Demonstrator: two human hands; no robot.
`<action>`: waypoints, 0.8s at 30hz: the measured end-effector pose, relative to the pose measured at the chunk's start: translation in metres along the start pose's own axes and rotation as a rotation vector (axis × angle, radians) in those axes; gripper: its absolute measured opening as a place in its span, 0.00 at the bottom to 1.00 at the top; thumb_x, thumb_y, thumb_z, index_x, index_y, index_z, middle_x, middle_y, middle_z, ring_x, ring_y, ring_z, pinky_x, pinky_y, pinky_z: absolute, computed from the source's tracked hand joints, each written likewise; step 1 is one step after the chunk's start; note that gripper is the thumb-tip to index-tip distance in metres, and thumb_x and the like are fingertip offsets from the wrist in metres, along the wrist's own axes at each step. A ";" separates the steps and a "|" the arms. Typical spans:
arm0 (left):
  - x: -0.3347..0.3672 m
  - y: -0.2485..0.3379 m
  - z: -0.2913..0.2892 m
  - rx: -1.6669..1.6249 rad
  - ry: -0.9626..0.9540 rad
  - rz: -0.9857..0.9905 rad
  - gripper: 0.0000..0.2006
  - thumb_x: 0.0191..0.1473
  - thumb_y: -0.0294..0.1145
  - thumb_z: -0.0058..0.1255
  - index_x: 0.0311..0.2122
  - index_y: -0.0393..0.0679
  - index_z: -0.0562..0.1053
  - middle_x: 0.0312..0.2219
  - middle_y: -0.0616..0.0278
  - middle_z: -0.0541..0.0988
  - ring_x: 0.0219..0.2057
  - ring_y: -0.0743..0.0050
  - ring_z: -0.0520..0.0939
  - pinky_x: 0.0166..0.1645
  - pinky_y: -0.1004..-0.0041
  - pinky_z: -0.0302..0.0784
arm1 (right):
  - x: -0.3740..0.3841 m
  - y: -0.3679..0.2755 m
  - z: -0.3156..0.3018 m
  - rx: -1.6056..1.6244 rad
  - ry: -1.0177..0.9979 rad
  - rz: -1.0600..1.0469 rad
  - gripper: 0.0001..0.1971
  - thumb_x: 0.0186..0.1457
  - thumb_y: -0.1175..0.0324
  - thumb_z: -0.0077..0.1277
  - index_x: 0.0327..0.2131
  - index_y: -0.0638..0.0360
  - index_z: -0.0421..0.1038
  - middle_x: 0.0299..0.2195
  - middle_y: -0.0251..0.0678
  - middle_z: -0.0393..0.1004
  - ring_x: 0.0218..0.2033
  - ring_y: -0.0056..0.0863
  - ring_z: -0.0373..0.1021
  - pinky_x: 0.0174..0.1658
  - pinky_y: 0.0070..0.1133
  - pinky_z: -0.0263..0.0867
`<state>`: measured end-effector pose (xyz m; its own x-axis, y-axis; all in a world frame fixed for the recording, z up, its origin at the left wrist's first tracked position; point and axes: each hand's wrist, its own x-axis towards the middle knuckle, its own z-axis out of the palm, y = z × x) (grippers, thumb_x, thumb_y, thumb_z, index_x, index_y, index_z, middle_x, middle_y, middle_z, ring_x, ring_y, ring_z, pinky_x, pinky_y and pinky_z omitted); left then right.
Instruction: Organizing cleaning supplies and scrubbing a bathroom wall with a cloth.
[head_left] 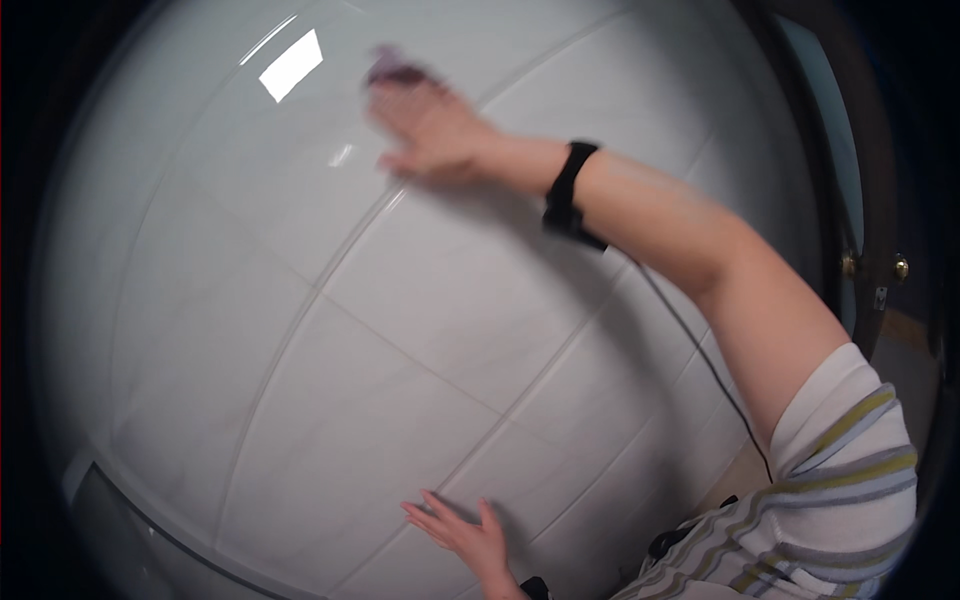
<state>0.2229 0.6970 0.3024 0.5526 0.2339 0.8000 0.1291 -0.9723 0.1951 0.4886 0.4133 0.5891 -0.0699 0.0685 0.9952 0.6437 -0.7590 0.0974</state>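
Note:
My right hand (430,128) is raised high against a glossy white tiled wall (400,290). Under its fingers is a crumpled purple and dark red cloth (396,68), pressed to the tiles; motion blurs both, and the palm hides part of the cloth. A black band (570,190) circles that wrist. Much lower on the same wall, my left hand (468,540) holds nothing. Its fingers are spread and its palm faces the tiles, apparently touching them.
A black cable (705,345) hangs down from the right wrist band. To the right stands a dark door frame (880,180) with a brass-coloured knob (901,267). At the lower left, a grey-framed dark panel (120,520) borders the tiles. Light reflects off the upper wall.

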 end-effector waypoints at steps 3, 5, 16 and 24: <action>-0.006 -0.006 -0.007 0.034 -0.135 -0.109 0.42 0.42 0.35 0.55 0.60 0.38 0.47 0.61 0.42 0.38 0.62 0.46 0.45 0.59 0.45 0.45 | 0.003 0.085 -0.009 -0.272 0.078 0.278 0.34 0.53 0.46 0.37 0.57 0.61 0.50 0.60 0.49 0.46 0.61 0.44 0.43 0.61 0.33 0.39; -0.007 0.011 -0.014 0.214 -0.252 -0.134 0.42 0.43 0.37 0.55 0.60 0.37 0.47 0.61 0.44 0.39 0.62 0.51 0.48 0.58 0.45 0.45 | -0.001 0.148 -0.004 -0.285 0.204 0.582 0.37 0.52 0.43 0.39 0.54 0.66 0.53 0.58 0.52 0.49 0.60 0.46 0.44 0.61 0.33 0.40; -0.031 0.041 -0.013 0.091 -0.321 -0.160 0.41 0.42 0.37 0.54 0.60 0.38 0.48 0.61 0.43 0.40 0.62 0.47 0.44 0.58 0.44 0.44 | 0.082 -0.088 0.035 0.192 0.335 -0.158 0.40 0.47 0.39 0.42 0.50 0.70 0.57 0.55 0.54 0.54 0.58 0.48 0.48 0.60 0.37 0.40; -0.025 0.072 0.003 -0.150 -0.032 0.009 0.42 0.42 0.29 0.55 0.61 0.40 0.47 0.60 0.38 0.37 0.62 0.39 0.40 0.62 0.53 0.40 | -0.154 -0.196 0.011 0.483 -0.236 -0.914 0.39 0.45 0.42 0.46 0.54 0.64 0.57 0.55 0.44 0.55 0.61 0.44 0.44 0.62 0.41 0.32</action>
<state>0.2209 0.6209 0.2942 0.5791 0.2228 0.7842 0.0008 -0.9621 0.2728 0.3821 0.5588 0.4171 -0.5638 0.6471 0.5132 0.6594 -0.0214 0.7515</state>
